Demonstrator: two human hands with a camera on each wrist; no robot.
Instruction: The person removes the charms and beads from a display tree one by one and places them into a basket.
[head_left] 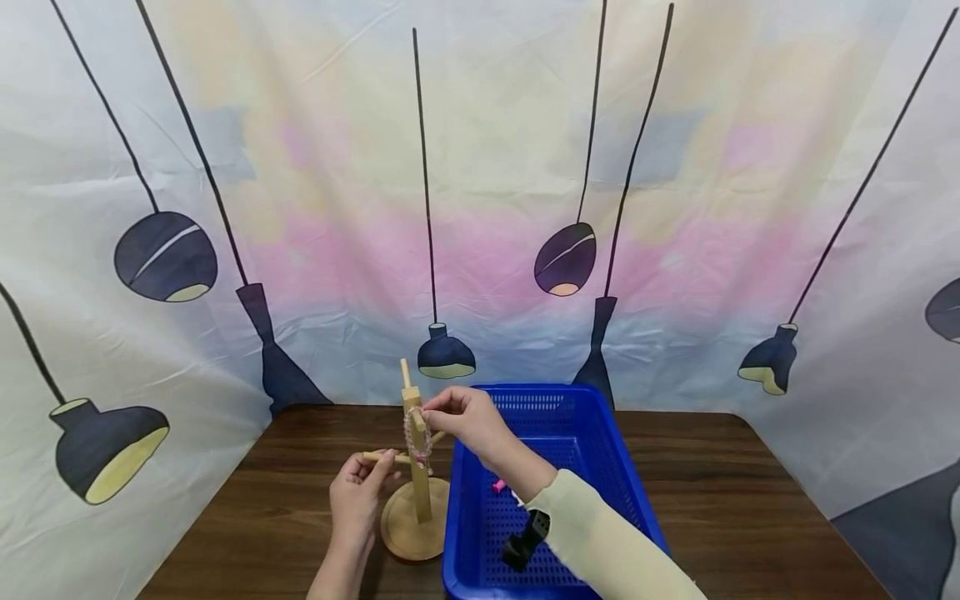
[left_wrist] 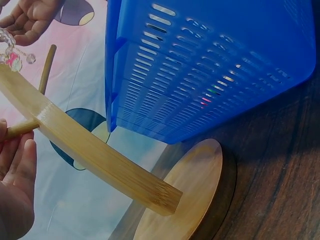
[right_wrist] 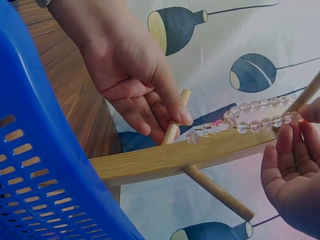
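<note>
A wooden stand with a round base (head_left: 408,533) and an upright post (head_left: 422,496) carries several thin pegs. My left hand (head_left: 356,492) pinches one peg (right_wrist: 170,133) between thumb and fingers on the post's left side. Higher up, my right hand (head_left: 472,421) pinches a bracelet of clear pinkish beads (right_wrist: 255,126) at an upper peg (right_wrist: 306,92). The bracelet hangs along the post, its small pink charm (right_wrist: 215,124) at the lower end. In the right wrist view, the right fingertips (right_wrist: 295,125) hold the bead strand; how far it goes round the peg cannot be told.
A blue perforated basket (head_left: 453,533) stands close to the right of the stand, under my right forearm. Inside lies a small pink item (head_left: 498,485). Both stand on a dark wooden table (head_left: 720,483), with a lamp-patterned cloth (head_left: 495,167) behind it.
</note>
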